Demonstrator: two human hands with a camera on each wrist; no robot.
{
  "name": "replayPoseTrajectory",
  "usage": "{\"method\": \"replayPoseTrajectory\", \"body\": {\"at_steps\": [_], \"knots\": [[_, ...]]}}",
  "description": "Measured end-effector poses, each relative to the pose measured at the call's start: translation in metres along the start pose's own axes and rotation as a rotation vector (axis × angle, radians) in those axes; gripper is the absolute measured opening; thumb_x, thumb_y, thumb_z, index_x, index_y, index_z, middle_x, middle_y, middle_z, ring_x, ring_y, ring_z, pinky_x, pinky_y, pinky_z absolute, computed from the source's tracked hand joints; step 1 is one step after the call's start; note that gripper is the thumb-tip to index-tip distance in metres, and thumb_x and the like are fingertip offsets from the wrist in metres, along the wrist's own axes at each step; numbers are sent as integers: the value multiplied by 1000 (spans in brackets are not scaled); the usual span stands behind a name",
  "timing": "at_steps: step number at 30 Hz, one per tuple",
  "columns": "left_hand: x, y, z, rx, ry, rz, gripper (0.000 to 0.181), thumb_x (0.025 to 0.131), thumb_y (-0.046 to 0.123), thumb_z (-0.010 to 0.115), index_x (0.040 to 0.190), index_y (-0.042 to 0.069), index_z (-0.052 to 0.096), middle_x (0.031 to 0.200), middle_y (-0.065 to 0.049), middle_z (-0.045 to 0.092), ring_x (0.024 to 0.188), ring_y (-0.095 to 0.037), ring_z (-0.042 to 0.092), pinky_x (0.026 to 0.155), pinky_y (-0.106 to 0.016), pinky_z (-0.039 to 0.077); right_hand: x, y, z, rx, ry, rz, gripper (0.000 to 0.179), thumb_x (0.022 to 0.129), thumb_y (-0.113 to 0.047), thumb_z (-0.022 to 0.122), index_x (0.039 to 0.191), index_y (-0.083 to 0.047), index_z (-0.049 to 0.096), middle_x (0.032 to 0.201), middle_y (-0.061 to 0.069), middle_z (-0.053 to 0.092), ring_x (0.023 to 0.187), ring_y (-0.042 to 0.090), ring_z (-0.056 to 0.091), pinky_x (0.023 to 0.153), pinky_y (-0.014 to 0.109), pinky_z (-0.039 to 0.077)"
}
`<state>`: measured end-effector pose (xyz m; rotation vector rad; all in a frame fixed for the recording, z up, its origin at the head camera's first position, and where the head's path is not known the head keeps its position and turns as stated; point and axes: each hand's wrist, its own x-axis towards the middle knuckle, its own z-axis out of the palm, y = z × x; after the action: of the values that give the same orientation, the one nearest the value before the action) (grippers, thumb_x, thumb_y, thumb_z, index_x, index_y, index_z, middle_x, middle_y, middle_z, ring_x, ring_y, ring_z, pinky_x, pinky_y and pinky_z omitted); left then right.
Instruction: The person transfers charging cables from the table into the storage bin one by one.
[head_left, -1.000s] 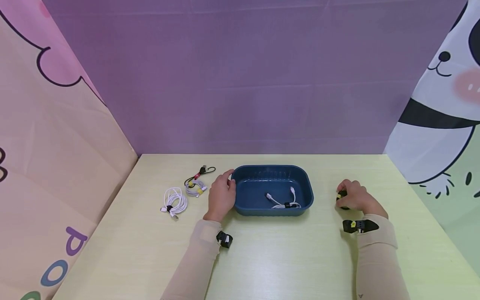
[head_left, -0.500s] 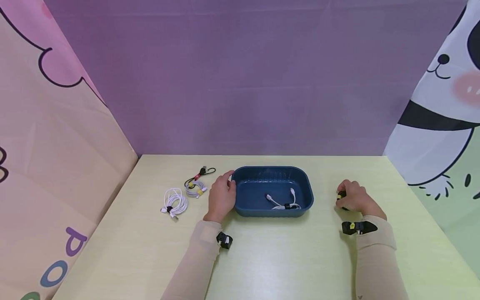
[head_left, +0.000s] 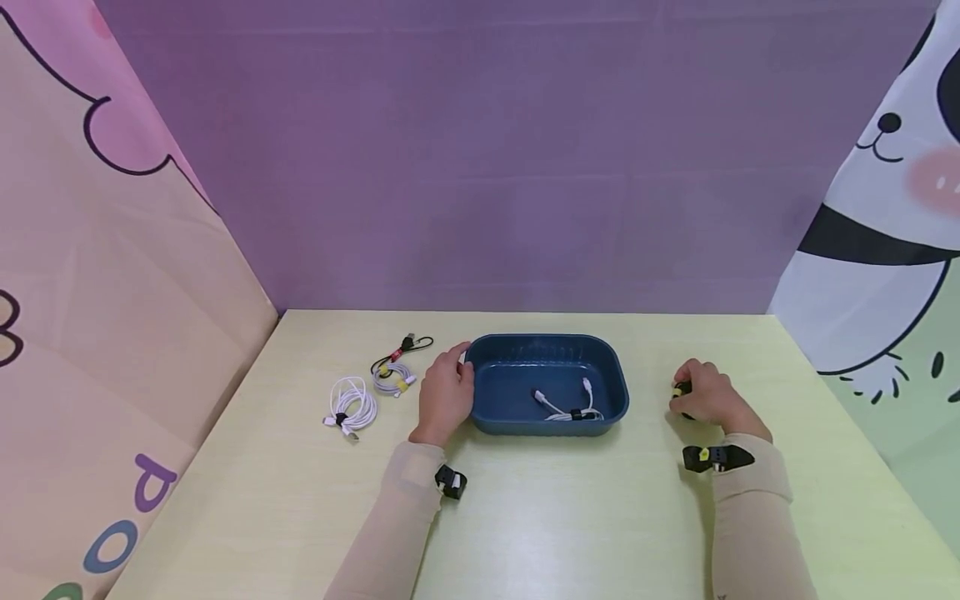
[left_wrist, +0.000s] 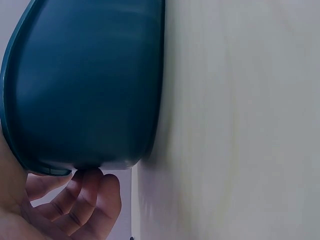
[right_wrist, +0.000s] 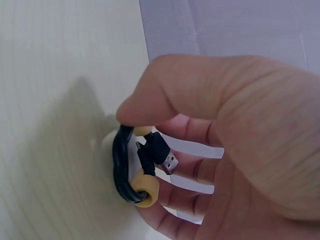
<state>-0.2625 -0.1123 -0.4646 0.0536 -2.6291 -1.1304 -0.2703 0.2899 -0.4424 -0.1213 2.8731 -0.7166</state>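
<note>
At the left end of the blue plastic bin (head_left: 550, 427), my left hand (head_left: 444, 392) holds the rim. In the left wrist view, curled fingers (left_wrist: 95, 200) touch the outside of the bin's wall (left_wrist: 90, 90). A white cable (head_left: 573, 413) bound with a black tie lies inside the bin. To the right, my right hand (head_left: 708, 394) pinches a coiled black USB cable (head_left: 682, 388) at the table top. The right wrist view shows the black coil (right_wrist: 121, 162) with yellow ties and a USB plug, thumb on its upper end, fingers behind. Something whitish shows behind the coil, unclear.
Left of the bin lie a white coiled cable (head_left: 352, 406), a pale cable with yellow ties (head_left: 392, 379) and a black cable with a red tie (head_left: 405, 343). A purple backdrop (head_left: 480, 167) stands behind the table (head_left: 562, 517), with printed sheets at both sides.
The right hand has shifted very slightly left with the black cable still between its fingers. The left hand stays at the bin. The head view has tilted a little.
</note>
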Motion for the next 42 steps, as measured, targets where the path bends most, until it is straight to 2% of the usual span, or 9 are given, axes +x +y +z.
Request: {"method": "replayPoseTrajectory", "body": {"at_steps": [12, 19, 24, 35, 42], "knots": [[-2, -2, 2, -3, 1, -20, 38, 104, 17, 57, 142, 12, 60, 90, -10, 60, 69, -21, 54, 58, -29, 40, 5, -4, 2, 55, 100, -54, 42, 87, -19, 69, 116, 7, 53, 116, 30, 49, 105, 48, 46, 89, 58, 42], [-1, -1, 1, 2, 4, -2, 38, 104, 17, 57, 142, 12, 61, 89, -10, 60, 70, -21, 54, 59, -29, 40, 8, -7, 2, 80, 153, -63, 42, 89, -20, 67, 118, 7, 51, 118, 31, 48, 107, 48, 45, 93, 60, 41], [0, 0, 1, 8, 5, 7, 38, 104, 16, 58, 141, 12, 61, 88, -9, 61, 70, -21, 55, 58, -29, 40, 8, -9, 2, 102, 177, -69, 42, 89, -19, 68, 118, 7, 51, 117, 30, 49, 107, 46, 45, 92, 58, 41], [-2, 1, -1, 4, 1, -17, 38, 104, 18, 57, 142, 13, 60, 89, -9, 60, 69, -21, 54, 57, -29, 40, 8, -14, -1, 133, 209, -80, 40, 90, -17, 67, 119, 5, 50, 118, 28, 48, 107, 44, 43, 92, 57, 40], [-1, 1, 0, -4, 5, -1, 38, 104, 17, 58, 141, 12, 61, 89, -9, 60, 71, -21, 54, 59, -30, 41, 6, -16, -2, 134, 222, -88, 40, 89, -17, 67, 118, 5, 50, 118, 28, 48, 106, 43, 44, 91, 55, 40]]}}
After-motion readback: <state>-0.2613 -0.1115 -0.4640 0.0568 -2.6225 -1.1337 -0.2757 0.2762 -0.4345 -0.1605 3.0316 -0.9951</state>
